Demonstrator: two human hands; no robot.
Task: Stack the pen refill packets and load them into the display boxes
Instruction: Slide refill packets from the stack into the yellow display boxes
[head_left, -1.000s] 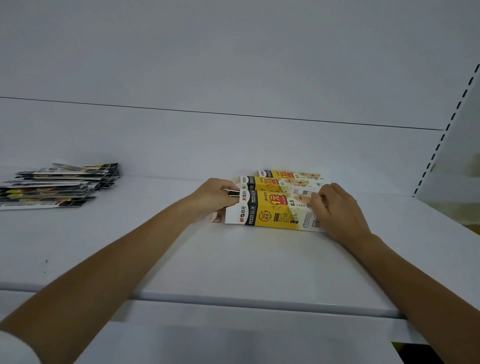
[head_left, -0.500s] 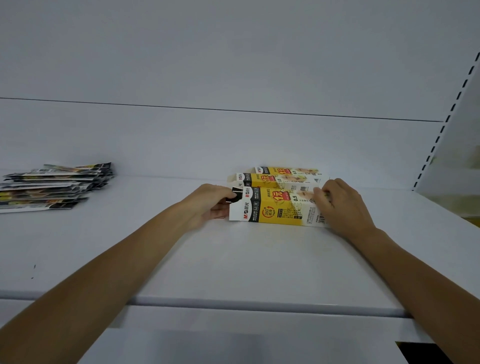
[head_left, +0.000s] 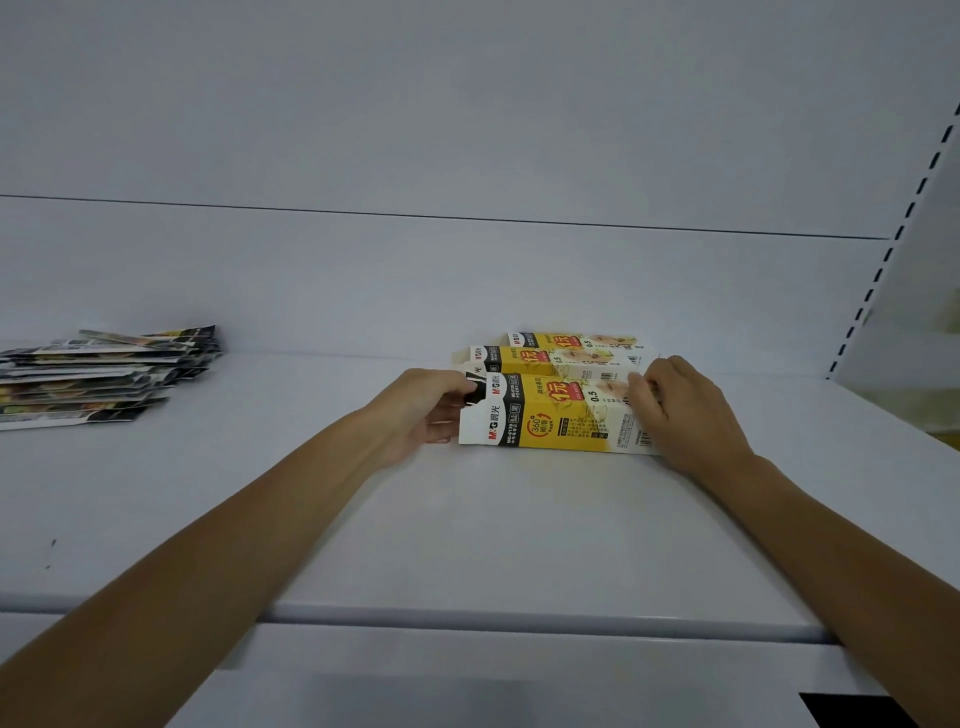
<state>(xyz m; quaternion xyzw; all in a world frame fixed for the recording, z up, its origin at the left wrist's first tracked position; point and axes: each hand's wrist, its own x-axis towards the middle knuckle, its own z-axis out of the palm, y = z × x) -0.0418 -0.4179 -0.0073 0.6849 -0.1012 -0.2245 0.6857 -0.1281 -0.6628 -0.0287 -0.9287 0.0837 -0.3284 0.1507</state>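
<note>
Three yellow-and-white display boxes lie side by side on the white shelf (head_left: 519, 530). The nearest box (head_left: 550, 415) has its open end to the left, and dark pen refill packets (head_left: 474, 392) stick out of that end. My left hand (head_left: 428, 410) is curled round those packet ends at the box mouth. My right hand (head_left: 680, 405) grips the box's right end, fingers over its top edge. Behind it lie the second box (head_left: 540, 358) and the third box (head_left: 571, 340). A loose stack of pen refill packets (head_left: 98, 376) sits at the far left of the shelf.
The shelf's back panel (head_left: 467, 280) rises right behind the boxes. A slotted upright (head_left: 883, 260) stands at the right. The shelf's rounded front lip (head_left: 519, 618) runs across near me, and both my forearms reach over it.
The nearest box has gone from tilted towards me to lying flatter on the shelf. Both hands have stayed at its two ends.
</note>
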